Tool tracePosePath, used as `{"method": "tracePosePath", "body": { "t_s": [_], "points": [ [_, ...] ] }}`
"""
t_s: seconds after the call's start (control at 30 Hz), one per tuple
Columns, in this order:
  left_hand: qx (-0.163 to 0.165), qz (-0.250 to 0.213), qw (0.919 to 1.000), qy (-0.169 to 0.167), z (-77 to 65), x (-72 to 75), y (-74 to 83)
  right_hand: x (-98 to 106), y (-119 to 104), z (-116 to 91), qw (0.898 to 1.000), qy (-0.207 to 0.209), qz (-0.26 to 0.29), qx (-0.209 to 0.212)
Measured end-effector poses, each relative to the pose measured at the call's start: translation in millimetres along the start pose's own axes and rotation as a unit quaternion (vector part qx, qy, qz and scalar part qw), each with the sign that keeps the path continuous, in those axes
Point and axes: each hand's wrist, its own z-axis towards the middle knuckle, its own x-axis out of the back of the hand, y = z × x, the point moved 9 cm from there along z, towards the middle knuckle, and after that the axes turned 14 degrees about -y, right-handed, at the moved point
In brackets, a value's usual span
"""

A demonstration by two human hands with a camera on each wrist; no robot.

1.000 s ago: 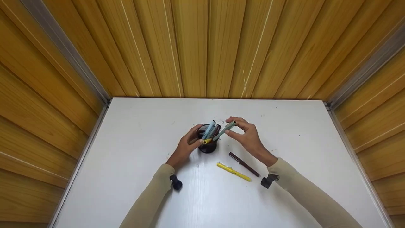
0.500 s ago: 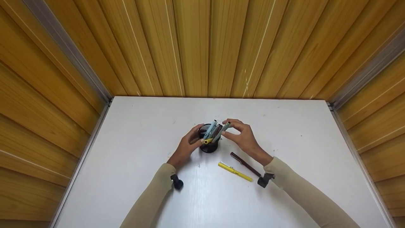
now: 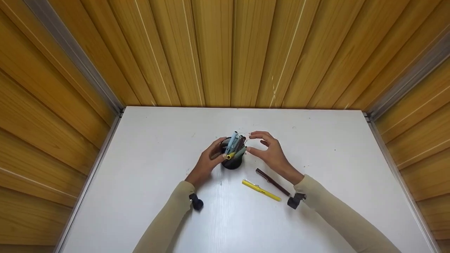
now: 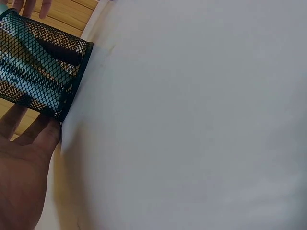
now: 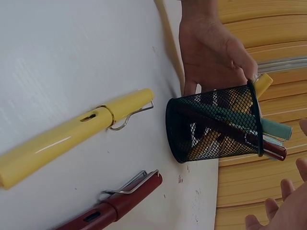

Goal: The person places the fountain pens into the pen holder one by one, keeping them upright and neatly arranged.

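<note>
A black mesh pen cup (image 3: 232,164) stands upright on the white table. My left hand (image 3: 207,161) grips it from the left, thumb at the rim. Leaning in the cup are a light blue pen (image 3: 231,141), a yellow pen (image 5: 263,85), a dark red pen (image 5: 275,150) and a green pen (image 5: 276,129). My right hand (image 3: 275,155) is just right of the cup, fingers spread and holding nothing; its thumb tip is close to the green pen's end. In the left wrist view the mesh partly veils the pens inside.
Two pens lie on the table (image 3: 147,196) in front of my right hand: a yellow pen (image 3: 261,190) and a dark red pen (image 3: 272,182), roughly parallel. Wood-patterned walls (image 3: 218,52) enclose the table at the back and both sides.
The green pen has gone down into the cup, and my right hand has let go of it, its fingers now apart from it. My left hand has kept its grip on the cup.
</note>
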Motion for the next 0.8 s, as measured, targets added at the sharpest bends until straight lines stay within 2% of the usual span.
{"method": "tracePosePath", "body": {
  "t_s": [0.4, 0.67, 0.8],
  "points": [
    [-0.004, 0.008, 1.0000, 0.003, 0.2, 2.1, 1.0, 11, 11, -17, 1.000, 0.006, -0.004, -0.021],
    [-0.011, 0.006, 0.9999, 0.001, 1.3, 1.7, 1.1, 4, 21, -30, 0.999, -0.006, -0.025, -0.034],
    [-0.004, 0.005, 1.0000, 0.001, 0.7, 0.7, 0.6, -3, 27, -38, 0.997, -0.019, -0.053, -0.047]
  ]
}}
